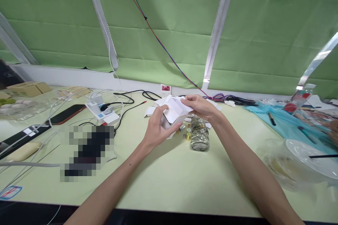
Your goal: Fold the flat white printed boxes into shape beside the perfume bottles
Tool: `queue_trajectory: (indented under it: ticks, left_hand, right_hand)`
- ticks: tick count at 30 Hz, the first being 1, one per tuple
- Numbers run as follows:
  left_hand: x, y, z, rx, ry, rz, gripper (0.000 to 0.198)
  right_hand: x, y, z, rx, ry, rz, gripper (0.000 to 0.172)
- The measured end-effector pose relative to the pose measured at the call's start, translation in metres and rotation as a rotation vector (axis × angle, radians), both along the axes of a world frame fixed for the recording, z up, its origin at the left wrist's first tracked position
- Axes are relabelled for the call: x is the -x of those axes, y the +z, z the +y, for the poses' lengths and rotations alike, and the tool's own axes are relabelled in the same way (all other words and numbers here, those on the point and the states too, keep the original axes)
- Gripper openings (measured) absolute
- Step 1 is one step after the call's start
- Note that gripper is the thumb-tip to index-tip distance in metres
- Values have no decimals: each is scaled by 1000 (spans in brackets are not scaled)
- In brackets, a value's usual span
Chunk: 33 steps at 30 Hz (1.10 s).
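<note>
Above the middle of the table, both hands hold a small white paper box with its flaps unfolded. My left hand grips its near left side, thumb on top and fingers beneath. My right hand pinches a flap on the right between thumb and fingers. Below my right wrist a clear jar-like container lies on the table. Beside it are several small yellowish pieces, partly covered by the box and my hands. More white paper lies behind the hands, mostly covered.
A white power strip with plugs and tangled cables sits left of the hands. A pixelated dark object is nearer the front. To the right are a blue plastic sheet, a bottle and a lidded plastic bowl.
</note>
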<state>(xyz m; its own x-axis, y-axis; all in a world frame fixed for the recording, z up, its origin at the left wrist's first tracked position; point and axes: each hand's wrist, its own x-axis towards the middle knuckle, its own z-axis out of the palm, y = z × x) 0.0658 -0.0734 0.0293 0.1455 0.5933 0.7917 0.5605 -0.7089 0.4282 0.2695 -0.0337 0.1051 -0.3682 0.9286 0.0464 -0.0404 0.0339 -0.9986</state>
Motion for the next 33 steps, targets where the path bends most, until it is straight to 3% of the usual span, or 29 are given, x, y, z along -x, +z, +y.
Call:
queue_trajectory:
  ticks: [9, 19, 33]
  left_hand:
    - [2, -3, 1, -61, 4, 46, 54]
    - [1, -2, 1, -20, 15, 12, 54]
    - [1, -3, 1, -68, 10, 43, 53]
  right_hand:
    - [-1, -3, 1, -17, 15, -30, 50]
    - [-1, -7, 5, -26, 12, -35, 57]
    - [2, -5, 0, 16, 34, -38, 50]
